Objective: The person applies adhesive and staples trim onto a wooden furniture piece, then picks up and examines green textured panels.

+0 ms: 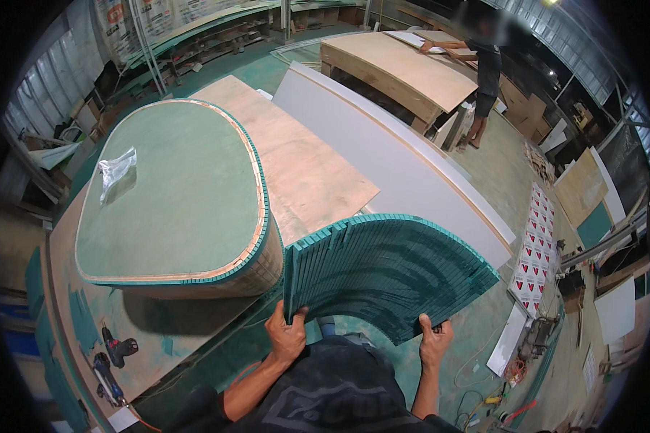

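Both my hands hold a curved green slotted panel, its kerf cuts facing up. My left hand grips its near left corner. My right hand grips its near right edge. The panel's left end stands next to the curved side wall of a large rounded green-topped form, which rests on a plywood bench. Whether panel and wall touch I cannot tell.
A clear plastic bag lies on the green top. Two power drills lie on the bench at lower left. A long white board runs diagonally on the right. Another person works at a far plywood table. Sheets lean at right.
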Demonstrator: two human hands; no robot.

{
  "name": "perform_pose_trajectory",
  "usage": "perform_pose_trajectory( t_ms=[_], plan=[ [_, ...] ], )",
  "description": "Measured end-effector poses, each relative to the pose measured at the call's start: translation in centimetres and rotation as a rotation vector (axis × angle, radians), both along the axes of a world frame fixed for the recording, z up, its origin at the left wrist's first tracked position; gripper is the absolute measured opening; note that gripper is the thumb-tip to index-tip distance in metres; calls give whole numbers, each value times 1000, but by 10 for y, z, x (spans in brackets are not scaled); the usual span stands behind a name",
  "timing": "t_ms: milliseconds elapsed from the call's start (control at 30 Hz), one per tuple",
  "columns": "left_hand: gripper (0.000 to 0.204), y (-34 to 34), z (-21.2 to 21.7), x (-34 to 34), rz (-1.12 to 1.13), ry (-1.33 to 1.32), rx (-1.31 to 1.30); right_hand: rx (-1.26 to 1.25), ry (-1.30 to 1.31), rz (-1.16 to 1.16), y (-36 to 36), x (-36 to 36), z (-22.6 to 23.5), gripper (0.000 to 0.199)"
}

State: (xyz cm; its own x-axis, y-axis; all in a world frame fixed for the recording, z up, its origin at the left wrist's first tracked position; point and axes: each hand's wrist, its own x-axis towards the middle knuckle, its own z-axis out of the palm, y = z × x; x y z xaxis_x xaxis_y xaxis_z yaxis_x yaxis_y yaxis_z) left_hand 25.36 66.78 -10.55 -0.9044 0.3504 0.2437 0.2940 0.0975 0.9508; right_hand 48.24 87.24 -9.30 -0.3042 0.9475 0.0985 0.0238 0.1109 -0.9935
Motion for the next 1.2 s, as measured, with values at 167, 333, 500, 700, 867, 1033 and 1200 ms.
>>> perform_pose_trajectory(
  t_ms=[167, 333, 500, 700, 867, 1033, 1200],
  plan=[
    [15, 2, 6, 0, 11, -9, 16, -1, -20, -9, -2, -1, 6, 33],
    [14, -1, -1, -1, 10, -9, -9, 12, -61, 4, -2, -2, 12, 32],
    [13, 1, 1, 0, 17, 14, 31, 11, -62, -6, -1, -2, 9, 32],
    [13, -2, -2, 0, 13, 8, 4, 23, -101, 12, -1, 0, 8, 32],
    [13, -6, -5, 3, 10, -82, -46, -12, -87, 39, 1, 5, 3, 30],
    [17, -6, -9, 8, 29, -74, -53, -37, -179, 75, 10, 17, -1, 28],
    [19, -8, -7, 9, 28, -61, -79, -32, -151, 81, 8, 14, 4, 27]
  ],
)
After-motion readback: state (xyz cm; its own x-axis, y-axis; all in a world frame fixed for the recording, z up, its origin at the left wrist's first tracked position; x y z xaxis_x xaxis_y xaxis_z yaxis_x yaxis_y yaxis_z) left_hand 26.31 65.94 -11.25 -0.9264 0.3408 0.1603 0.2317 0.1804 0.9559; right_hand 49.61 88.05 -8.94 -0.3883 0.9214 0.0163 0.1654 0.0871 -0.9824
